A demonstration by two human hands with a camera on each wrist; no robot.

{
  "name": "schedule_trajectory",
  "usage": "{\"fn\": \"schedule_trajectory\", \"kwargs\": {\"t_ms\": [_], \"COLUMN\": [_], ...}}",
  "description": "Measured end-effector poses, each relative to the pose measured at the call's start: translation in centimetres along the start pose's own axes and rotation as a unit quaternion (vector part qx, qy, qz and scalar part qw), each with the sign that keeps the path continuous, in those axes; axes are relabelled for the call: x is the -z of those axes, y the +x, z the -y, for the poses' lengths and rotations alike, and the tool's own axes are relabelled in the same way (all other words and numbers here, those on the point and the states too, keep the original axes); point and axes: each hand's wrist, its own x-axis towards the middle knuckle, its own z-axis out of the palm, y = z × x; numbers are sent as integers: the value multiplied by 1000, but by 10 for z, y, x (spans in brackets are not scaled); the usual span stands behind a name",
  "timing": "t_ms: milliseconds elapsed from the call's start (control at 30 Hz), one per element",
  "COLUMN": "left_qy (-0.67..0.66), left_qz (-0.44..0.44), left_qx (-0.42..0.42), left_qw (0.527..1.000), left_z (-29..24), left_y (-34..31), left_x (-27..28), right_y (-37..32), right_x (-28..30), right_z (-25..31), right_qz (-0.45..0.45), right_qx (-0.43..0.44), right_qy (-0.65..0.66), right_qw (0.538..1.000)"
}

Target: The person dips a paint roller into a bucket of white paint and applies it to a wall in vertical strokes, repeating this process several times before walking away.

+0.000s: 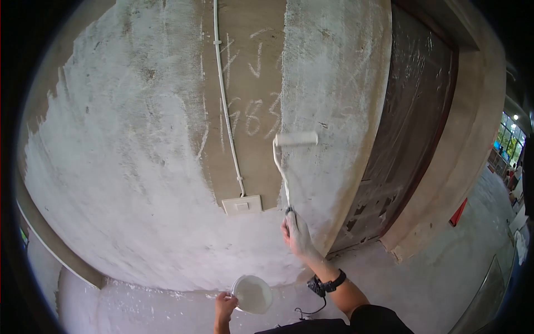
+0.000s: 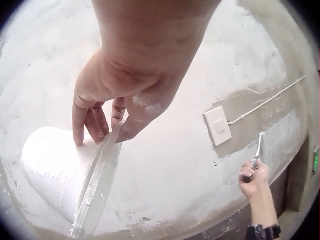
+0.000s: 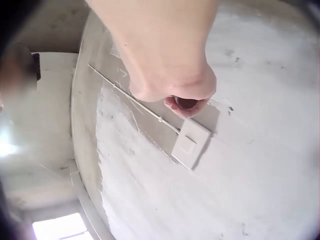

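My right hand [image 1: 298, 234] grips the handle of a paint roller [image 1: 296, 138]. The white roller sleeve overlaps the wall just right of the bare brown strip, and its bent frame is coated in white. In the right wrist view the right hand [image 3: 175, 80] hides most of the handle; only its dark end shows. Low in front, my left hand [image 1: 225, 306] pinches the rim of a white bucket [image 1: 240, 284] between thumb and fingers. The left wrist view shows the bucket [image 2: 55, 165] tilted, with whitish smears along its rim.
A white switch plate [image 1: 242, 205] sits at the foot of the brown strip [image 1: 245, 139], with a white cable [image 1: 224, 100] running up from it. To the right stands a dark, plastic-covered door [image 1: 409, 111]. The floor [image 1: 400, 295] has white splashes along the wall.
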Motion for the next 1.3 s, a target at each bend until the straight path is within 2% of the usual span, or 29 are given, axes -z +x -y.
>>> {"fn": "schedule_trajectory", "kwargs": {"t_ms": [33,233,300,433,567,667,767,833,933,1000,1067,1133,1300], "left_qy": [18,56,63,58,62,45,59,79,80,117,125,68,146], "left_qz": [-6,-1,-5,-15,0,8,8,2,20,23,16,40,23], "left_qx": [-2,7,7,-1,-18,-31,-29,-20,-11,-42,-33,-36,-18], "left_qw": [1000,998,998,998,998,998,998,997,997,992,991,996,989], "left_z": [5,9,5,-4,-3,-3,2,-4,-16,-16,-29,-10,-23], "left_y": [1,4,5,7,17,20,28,25,22,25,14,23,6], "left_x": [8,35,39,41,45,45,46,44,38,38,34,37,32], "right_y": [11,66,85,122,150,156,141,122,93,67,35,-1,-60], "right_x": [-4,-26,-35,-64,-88,-92,-80,-66,-47,-38,-30,-23,-11], "right_z": [7,110,146,213,281,303,287,261,205,173,138,110,54], "right_qz": [7,81,96,130,162,166,188,196,175,171,126,104,79], "right_qx": [28,19,55,58,99,117,88,26,-22,-49,-99,-135,-227], "right_qy": [-9,38,18,92,106,104,118,131,129,144,134,144,168], "right_qw": [1000,996,994,986,976,974,971,971,976,973,978,975,956]}}
